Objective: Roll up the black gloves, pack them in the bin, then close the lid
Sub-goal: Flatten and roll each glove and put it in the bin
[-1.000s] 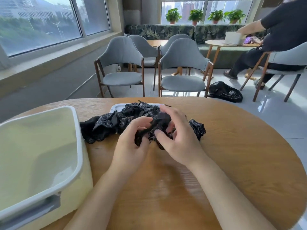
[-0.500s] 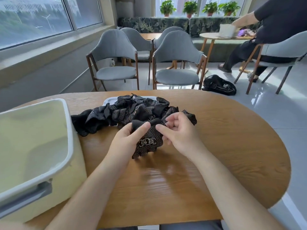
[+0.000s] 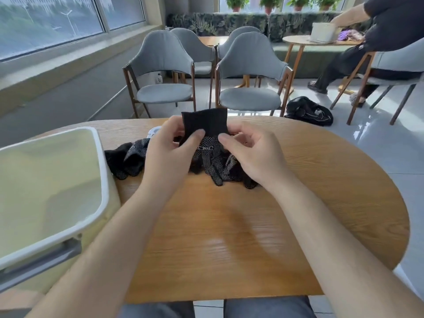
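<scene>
A black glove [image 3: 205, 126] with white grip dots is held up above the round wooden table [image 3: 252, 226], cuff upward and fingers hanging down. My left hand [image 3: 171, 152] pinches its left side and my right hand [image 3: 254, 152] pinches its right side. Beneath it lies a pile of more black dotted gloves [image 3: 130, 157], stretching to the left. The pale yellow bin [image 3: 52, 196] with a white rim stands open at the table's left. A corner of the white lid [image 3: 154, 131] shows behind my left hand, mostly hidden by the gloves.
Two pairs of grey chairs [image 3: 250, 72] stand beyond the table. A black bag [image 3: 308, 111] lies on the floor at the right. Another person [image 3: 385, 31] sits at a far table at the upper right. My legs show under the near table edge.
Both hands have lifted one glove out of the pile and turned it cuff-up, stretched between them. The camera has tilted down and closer.
</scene>
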